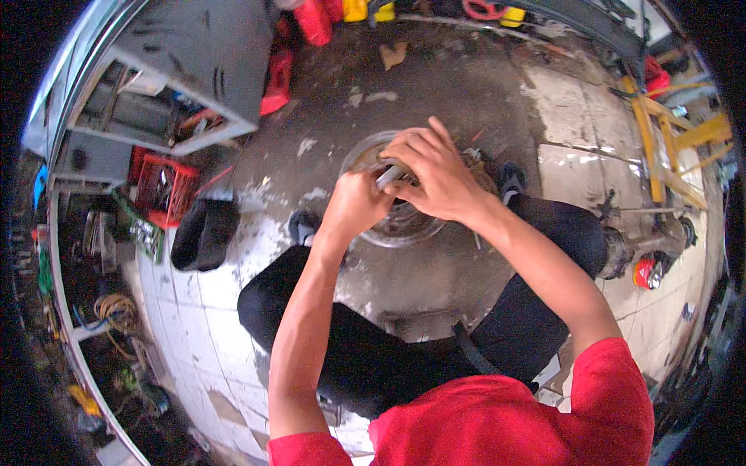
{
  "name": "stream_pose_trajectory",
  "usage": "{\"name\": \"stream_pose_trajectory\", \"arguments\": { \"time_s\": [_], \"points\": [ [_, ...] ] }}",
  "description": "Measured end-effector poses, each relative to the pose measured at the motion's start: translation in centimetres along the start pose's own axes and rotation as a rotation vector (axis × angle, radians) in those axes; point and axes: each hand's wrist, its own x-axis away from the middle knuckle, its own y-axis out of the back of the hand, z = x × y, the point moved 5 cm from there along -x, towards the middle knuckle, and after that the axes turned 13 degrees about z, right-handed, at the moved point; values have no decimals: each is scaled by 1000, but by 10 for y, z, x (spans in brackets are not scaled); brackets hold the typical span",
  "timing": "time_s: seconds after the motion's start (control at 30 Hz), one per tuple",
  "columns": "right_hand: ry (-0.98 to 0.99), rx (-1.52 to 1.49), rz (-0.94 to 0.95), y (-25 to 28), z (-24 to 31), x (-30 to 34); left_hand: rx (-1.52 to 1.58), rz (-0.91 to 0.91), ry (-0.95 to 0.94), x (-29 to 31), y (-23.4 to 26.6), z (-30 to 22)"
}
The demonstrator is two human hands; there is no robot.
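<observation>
One left hand (pixel 359 199) and one right hand (pixel 440 177) clasp a grey part (pixel 386 179), a red-labelled can (pixel 645 274) well apart.

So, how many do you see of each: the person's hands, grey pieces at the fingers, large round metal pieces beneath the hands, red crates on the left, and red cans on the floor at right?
Hands: 2 (left hand, right hand)
Grey piece: 1
Round metal piece: 1
Red crate: 1
Red can: 1
Total: 6

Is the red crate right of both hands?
No, the red crate sits to the left of the left hand and right hand.
</observation>
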Motion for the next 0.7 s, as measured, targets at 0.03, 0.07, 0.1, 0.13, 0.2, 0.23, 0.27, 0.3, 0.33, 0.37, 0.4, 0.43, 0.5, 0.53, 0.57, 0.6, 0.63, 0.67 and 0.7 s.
{"name": "stream_pose_trajectory", "arguments": {
  "time_s": [0.03,0.07,0.1,0.13,0.2,0.23,0.27,0.3,0.33,0.37,0.4,0.43,0.5,0.53,0.57,0.6,0.63,0.67,0.7],
  "points": [
    [47,25,13,6,1,5,-2,58,68,2,-5,-1],
    [94,49,25,12,1,10,-9,44,35,3,-9,-10],
    [110,129,-48,10,0,-6,-10,19,-7,1,8,0],
    [55,64,-48,9,-15,-6,21,-3,-64,2,8,-2],
    [-78,-33,-63,5,-44,0,61,-14,-79,7,6,2],
    [-147,-68,-86,3,-54,0,61,-10,-34,10,6,9],
    [-217,-102,-110,0,-63,1,61,-4,9,13,5,16],
    [-174,-93,-119,1,-57,-2,95,-31,20,17,4,23],
    [-132,-84,-130,2,-50,-4,128,-57,30,21,2,31],
    [-90,-74,-141,3,-42,-5,160,-82,38,25,1,38],
    [-57,-34,-91,5,-28,-7,176,-76,49,27,-3,45],
    [-10,7,-84,5,-15,-8,190,-64,58,29,-5,50],
    [79,92,-68,3,3,-10,189,-15,70,29,-6,51],
    [79,88,-53,1,1,-11,172,23,73,26,-4,49],
    [77,98,-56,1,-2,-12,156,60,76,23,-2,47],
    [80,105,-62,0,-3,-13,71,100,65,21,3,45],
    [81,112,-67,0,-5,-15,66,77,11,18,9,40],
    [84,91,-54,-1,-7,-17,61,55,-43,14,12,34],
    [78,82,-49,-3,-8,-18,56,32,-93,12,16,27]
  ]
}}
